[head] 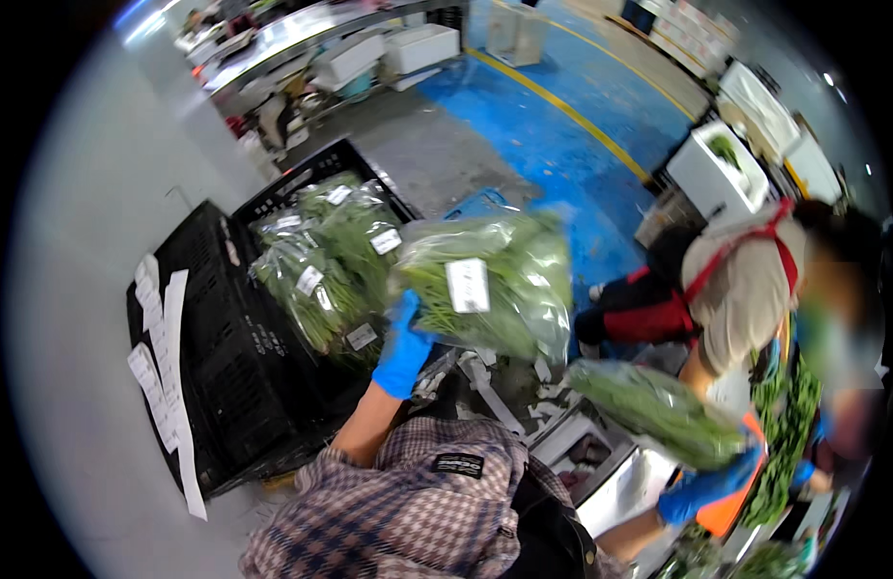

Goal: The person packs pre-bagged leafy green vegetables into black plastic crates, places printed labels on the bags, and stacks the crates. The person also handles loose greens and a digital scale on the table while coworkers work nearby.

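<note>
My left hand (401, 354), in a blue glove, grips the lower left corner of a clear plastic bag of leafy greens (515, 289). A white label (467, 286) bearing print is stuck on that bag. Off to the right, my blue-gloved right hand (711, 486) holds the near end of a second bag of greens (653, 409), and no label shows on it. Left of the first bag, several labelled bags of greens (323, 268) lie in a black plastic crate (359, 163).
Strips of printed labels (175, 391) hang over a black crate (229, 347) by the wall. A co-worker (736, 275) in a red apron bends at the right, beside loose greens (779, 441) and an orange board (729, 499). Paper scraps (490, 394) lie below me.
</note>
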Demonstrator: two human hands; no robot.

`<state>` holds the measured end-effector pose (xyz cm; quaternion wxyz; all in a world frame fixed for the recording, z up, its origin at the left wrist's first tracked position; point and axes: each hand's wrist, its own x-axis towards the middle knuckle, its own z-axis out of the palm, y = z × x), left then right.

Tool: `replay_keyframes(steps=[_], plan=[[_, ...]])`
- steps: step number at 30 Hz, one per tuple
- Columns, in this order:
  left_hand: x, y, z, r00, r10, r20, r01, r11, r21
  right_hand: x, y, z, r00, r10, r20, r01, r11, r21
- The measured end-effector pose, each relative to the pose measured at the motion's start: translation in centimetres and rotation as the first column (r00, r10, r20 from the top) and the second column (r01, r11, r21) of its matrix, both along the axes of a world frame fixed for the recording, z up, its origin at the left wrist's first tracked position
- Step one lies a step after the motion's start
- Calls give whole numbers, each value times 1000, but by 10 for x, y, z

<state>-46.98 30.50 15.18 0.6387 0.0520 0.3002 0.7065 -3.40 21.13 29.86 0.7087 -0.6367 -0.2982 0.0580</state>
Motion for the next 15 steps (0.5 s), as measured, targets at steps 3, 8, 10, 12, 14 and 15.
replay_keyframes(steps=[3,8,10,12,14,15], plan=[[-36,-18,-24,977,212,-21,-212,977,28,-43,137,-22,962,209,178,-218,976,30],[-42,-70,-57,912,-304,-275,251,945,-211,-228,286,-2,747,630,210,-636,770,-47],[-61,-57,-21,870,-218,-443,126,965,-228,-271,327,-19,662,748,50,-747,664,-44],[-90,-45,-47,536,50,-843,-432,874,-223,-312,348,-31,546,837,-41,-837,545,-48],[-122,-14,-59,305,-57,-951,-727,631,-271,-346,371,-46,441,877,-190,-895,447,-12],[-132,2,-64,454,-63,-889,-696,597,-398,-354,385,-64,396,876,-275,-911,412,2]])
